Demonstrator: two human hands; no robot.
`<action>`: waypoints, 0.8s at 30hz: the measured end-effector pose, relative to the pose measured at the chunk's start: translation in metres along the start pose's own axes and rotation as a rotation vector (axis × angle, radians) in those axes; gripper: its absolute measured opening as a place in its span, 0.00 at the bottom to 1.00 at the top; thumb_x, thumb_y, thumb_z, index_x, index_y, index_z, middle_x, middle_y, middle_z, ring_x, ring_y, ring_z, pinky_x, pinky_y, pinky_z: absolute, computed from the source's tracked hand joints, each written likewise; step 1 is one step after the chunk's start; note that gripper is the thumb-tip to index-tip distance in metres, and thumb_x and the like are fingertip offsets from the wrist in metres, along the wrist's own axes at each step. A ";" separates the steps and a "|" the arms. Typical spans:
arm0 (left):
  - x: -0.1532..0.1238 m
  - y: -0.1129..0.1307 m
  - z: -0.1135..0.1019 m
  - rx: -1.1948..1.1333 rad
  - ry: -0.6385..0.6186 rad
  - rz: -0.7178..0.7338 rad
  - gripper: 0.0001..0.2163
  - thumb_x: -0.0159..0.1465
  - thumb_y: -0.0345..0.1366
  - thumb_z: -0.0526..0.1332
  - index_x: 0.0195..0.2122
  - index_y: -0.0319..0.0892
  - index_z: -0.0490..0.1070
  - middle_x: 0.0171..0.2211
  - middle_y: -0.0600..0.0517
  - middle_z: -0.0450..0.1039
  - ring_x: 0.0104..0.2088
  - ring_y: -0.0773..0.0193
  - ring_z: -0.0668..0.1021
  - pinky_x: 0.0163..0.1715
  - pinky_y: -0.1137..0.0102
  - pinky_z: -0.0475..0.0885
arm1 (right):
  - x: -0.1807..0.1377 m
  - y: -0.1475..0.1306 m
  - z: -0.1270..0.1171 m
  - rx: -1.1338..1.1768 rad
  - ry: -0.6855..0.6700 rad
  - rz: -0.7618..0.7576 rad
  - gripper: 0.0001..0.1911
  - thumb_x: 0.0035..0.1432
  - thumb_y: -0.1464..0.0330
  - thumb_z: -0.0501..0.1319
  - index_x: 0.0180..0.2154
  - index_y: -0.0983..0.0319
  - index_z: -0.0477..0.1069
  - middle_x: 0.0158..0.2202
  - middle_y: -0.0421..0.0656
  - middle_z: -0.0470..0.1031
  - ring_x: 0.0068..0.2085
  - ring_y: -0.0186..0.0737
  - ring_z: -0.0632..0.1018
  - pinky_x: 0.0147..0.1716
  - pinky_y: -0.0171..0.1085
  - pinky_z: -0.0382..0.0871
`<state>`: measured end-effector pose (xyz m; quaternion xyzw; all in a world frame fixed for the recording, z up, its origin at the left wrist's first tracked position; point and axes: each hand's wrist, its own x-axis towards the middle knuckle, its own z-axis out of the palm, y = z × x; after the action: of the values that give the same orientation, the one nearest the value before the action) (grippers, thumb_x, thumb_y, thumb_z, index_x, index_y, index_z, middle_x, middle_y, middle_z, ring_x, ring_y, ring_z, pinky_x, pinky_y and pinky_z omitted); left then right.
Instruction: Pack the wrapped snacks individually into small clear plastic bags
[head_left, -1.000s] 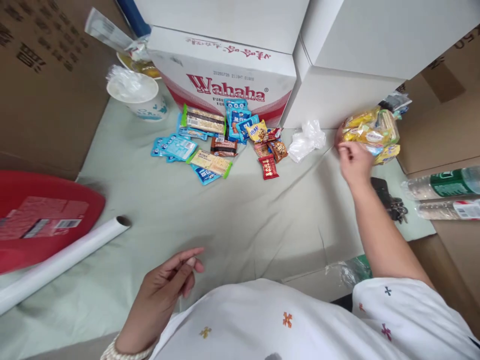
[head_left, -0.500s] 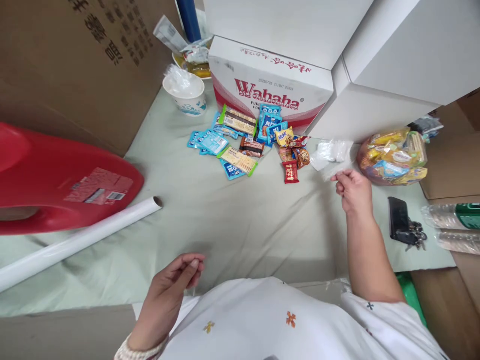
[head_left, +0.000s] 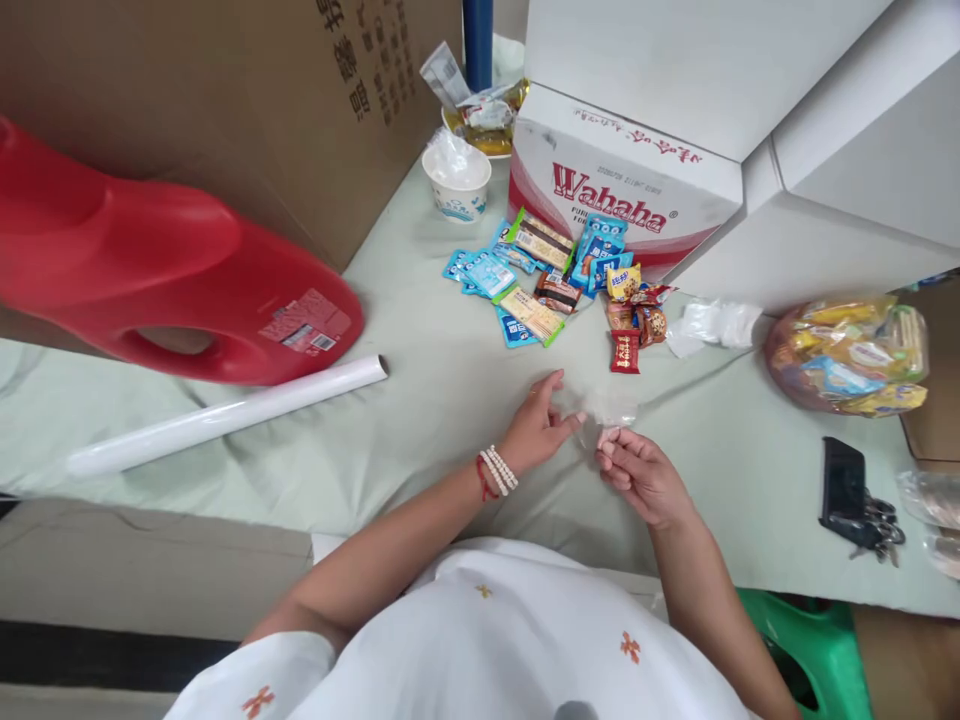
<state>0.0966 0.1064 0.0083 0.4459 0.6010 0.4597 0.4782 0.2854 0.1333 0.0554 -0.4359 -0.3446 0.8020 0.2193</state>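
Observation:
A small clear plastic bag [head_left: 604, 407] lies in front of me on the pale green cloth [head_left: 420, 420], held at both ends. My left hand [head_left: 536, 430] pinches its left edge with fingers and thumb. My right hand [head_left: 637, 472] pinches its right edge with closed fingers. Just beyond the hands lies a heap of small snack packets [head_left: 559, 285], blue, green, yellow and red, against a white and red Wahaha carton [head_left: 600, 185].
A red plastic jug [head_left: 150, 270] lies on its side at left, a white paper roll [head_left: 225, 415] in front of it. A paper cup [head_left: 456, 185] stands at the back. At right: crumpled clear plastic [head_left: 712, 322], a full bag of snacks [head_left: 847, 355], a phone with keys [head_left: 851, 492]. Cardboard boxes surround the cloth.
My right hand drew a clear plastic bag from the far right to the middle of the cloth. My left hand came up from my lap and took its other edge. The view swung left.

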 end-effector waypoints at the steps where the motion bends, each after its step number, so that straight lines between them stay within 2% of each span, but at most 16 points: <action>1: 0.000 -0.001 0.002 -0.016 -0.023 -0.007 0.35 0.61 0.40 0.68 0.68 0.44 0.59 0.60 0.41 0.67 0.28 0.72 0.68 0.34 0.67 0.72 | -0.001 -0.001 -0.003 0.002 -0.039 0.024 0.13 0.53 0.62 0.74 0.34 0.62 0.75 0.24 0.37 0.68 0.20 0.24 0.54 0.19 0.29 0.46; 4: -0.002 -0.003 0.005 -0.057 -0.063 -0.050 0.37 0.57 0.40 0.71 0.67 0.44 0.60 0.59 0.42 0.69 0.27 0.73 0.67 0.31 0.69 0.69 | -0.002 0.002 -0.009 0.056 -0.125 0.050 0.11 0.54 0.63 0.73 0.32 0.62 0.75 0.21 0.34 0.63 0.19 0.24 0.51 0.19 0.29 0.45; 8: -0.004 0.001 0.001 -0.178 -0.082 -0.263 0.26 0.59 0.47 0.70 0.53 0.39 0.70 0.41 0.48 0.76 0.26 0.71 0.69 0.28 0.71 0.65 | 0.000 0.015 -0.008 0.183 -0.195 0.001 0.10 0.54 0.63 0.72 0.31 0.61 0.74 0.21 0.34 0.61 0.19 0.24 0.49 0.20 0.29 0.47; 10: -0.008 0.006 -0.002 -0.278 -0.107 -0.366 0.25 0.59 0.52 0.69 0.49 0.39 0.70 0.35 0.51 0.74 0.24 0.72 0.69 0.24 0.73 0.61 | 0.000 0.024 -0.005 0.229 -0.229 -0.014 0.10 0.54 0.63 0.72 0.30 0.60 0.74 0.22 0.34 0.63 0.20 0.24 0.51 0.21 0.29 0.49; 12: -0.014 0.013 -0.003 -0.392 -0.174 -0.450 0.24 0.59 0.55 0.67 0.45 0.40 0.70 0.34 0.53 0.73 0.22 0.74 0.67 0.19 0.74 0.54 | -0.001 0.032 -0.002 0.248 -0.267 -0.007 0.11 0.53 0.62 0.71 0.29 0.60 0.73 0.21 0.35 0.64 0.20 0.26 0.54 0.21 0.30 0.51; 15: -0.021 0.022 -0.003 -0.532 -0.286 -0.519 0.22 0.56 0.54 0.69 0.37 0.40 0.69 0.29 0.56 0.70 0.19 0.76 0.62 0.19 0.74 0.48 | -0.003 0.040 0.002 0.215 -0.297 0.018 0.15 0.51 0.59 0.72 0.28 0.60 0.71 0.21 0.36 0.66 0.19 0.26 0.56 0.21 0.32 0.54; 17: -0.022 0.025 -0.005 -0.581 -0.209 -0.483 0.20 0.53 0.48 0.72 0.35 0.41 0.67 0.24 0.61 0.65 0.19 0.77 0.60 0.19 0.75 0.49 | -0.004 0.038 0.001 0.082 -0.273 0.044 0.16 0.53 0.58 0.72 0.29 0.61 0.71 0.24 0.38 0.70 0.20 0.27 0.60 0.22 0.33 0.57; 21: -0.019 0.022 -0.016 -0.523 0.087 -0.275 0.16 0.54 0.40 0.69 0.38 0.43 0.64 0.21 0.64 0.60 0.20 0.74 0.60 0.22 0.76 0.56 | -0.006 0.020 -0.019 -0.410 -0.178 0.081 0.16 0.57 0.55 0.70 0.34 0.61 0.76 0.32 0.42 0.76 0.28 0.33 0.72 0.30 0.35 0.67; 22: -0.019 0.021 -0.019 -0.485 0.121 -0.233 0.15 0.55 0.39 0.68 0.39 0.44 0.64 0.21 0.64 0.61 0.21 0.73 0.61 0.23 0.76 0.57 | -0.007 0.013 -0.026 -0.521 -0.131 0.078 0.17 0.57 0.54 0.69 0.35 0.61 0.76 0.33 0.43 0.76 0.30 0.35 0.73 0.31 0.36 0.69; 24: -0.023 0.019 -0.024 -0.393 0.155 -0.164 0.14 0.57 0.37 0.67 0.41 0.44 0.63 0.22 0.63 0.62 0.22 0.72 0.63 0.25 0.75 0.60 | -0.010 -0.002 -0.040 -0.672 0.051 0.027 0.19 0.58 0.50 0.67 0.36 0.61 0.76 0.32 0.43 0.76 0.30 0.36 0.74 0.30 0.36 0.70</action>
<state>0.0786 0.0844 0.0330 0.2574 0.5691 0.5602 0.5440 0.3247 0.1423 0.0475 -0.5085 -0.5783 0.6350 0.0610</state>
